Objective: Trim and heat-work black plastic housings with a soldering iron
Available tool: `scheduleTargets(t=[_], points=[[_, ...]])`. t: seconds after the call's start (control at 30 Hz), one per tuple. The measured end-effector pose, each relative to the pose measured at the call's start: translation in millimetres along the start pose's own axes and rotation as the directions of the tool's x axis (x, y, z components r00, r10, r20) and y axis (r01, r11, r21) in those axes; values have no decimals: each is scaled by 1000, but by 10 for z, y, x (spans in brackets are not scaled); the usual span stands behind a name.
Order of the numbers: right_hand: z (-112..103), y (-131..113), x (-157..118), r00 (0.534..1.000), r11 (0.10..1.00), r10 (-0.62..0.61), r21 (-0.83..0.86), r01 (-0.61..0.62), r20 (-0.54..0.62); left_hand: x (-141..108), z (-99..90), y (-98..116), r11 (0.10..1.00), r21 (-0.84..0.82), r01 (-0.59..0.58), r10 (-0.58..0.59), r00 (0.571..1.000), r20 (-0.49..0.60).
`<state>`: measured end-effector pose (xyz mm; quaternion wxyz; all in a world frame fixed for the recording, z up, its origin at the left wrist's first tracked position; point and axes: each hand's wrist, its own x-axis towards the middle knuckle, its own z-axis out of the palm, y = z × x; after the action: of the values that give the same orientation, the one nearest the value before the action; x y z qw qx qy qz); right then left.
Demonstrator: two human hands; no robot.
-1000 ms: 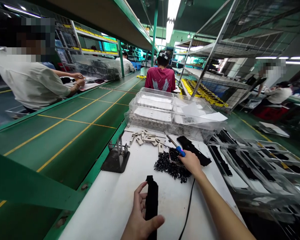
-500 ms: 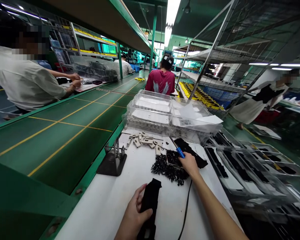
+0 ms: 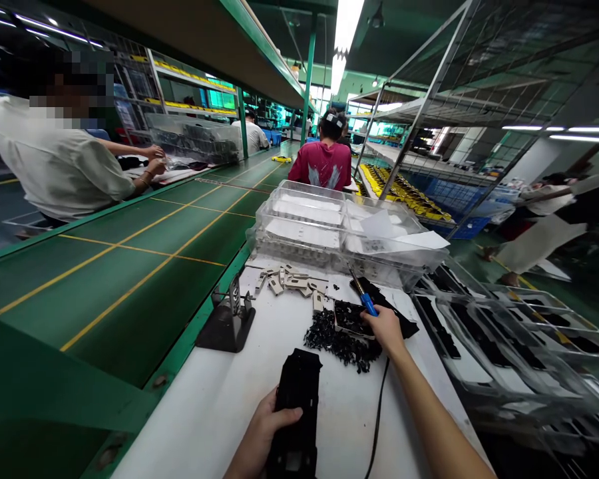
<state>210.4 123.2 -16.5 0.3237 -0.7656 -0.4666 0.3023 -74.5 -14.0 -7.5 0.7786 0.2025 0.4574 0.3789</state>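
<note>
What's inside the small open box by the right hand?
Small black pieces lie inside the box. Its floor is hidden beneath them; the right hand covers part of its right side.

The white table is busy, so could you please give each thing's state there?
left hand, closed on the black part
right hand, closed on the blue-handled iron
black part, held
blue-handled iron, held, tip forward
black cord, gently curved
second black part, on the table
metal stand, upright
black bits, heaped
small box, open, holding bits
pale blocks, loosely piled
clear trays, open, holding white sheets
</note>
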Motion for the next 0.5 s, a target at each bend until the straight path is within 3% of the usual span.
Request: scheduleTargets(t=[0.1, 0.2, 0.3, 0.5], points=[[-52, -49, -206, 999, 950, -42, 310, 39, 3, 1, 16, 57, 999, -24, -33, 34, 999, 31], [-97, -156, -566, 995, 802, -101, 593, 69, 21, -4, 105, 136, 999, -9, -32, 32, 998, 61], [-139, -297, -999, 989, 661, -137, 749, 45, 62, -46, 269, 220, 998, 55, -44, 36, 991, 129], [-199, -484, -1577, 961, 241, -162, 953, -183, 225, -218, 565, 332, 964, 253, -85, 39, 983, 181]])
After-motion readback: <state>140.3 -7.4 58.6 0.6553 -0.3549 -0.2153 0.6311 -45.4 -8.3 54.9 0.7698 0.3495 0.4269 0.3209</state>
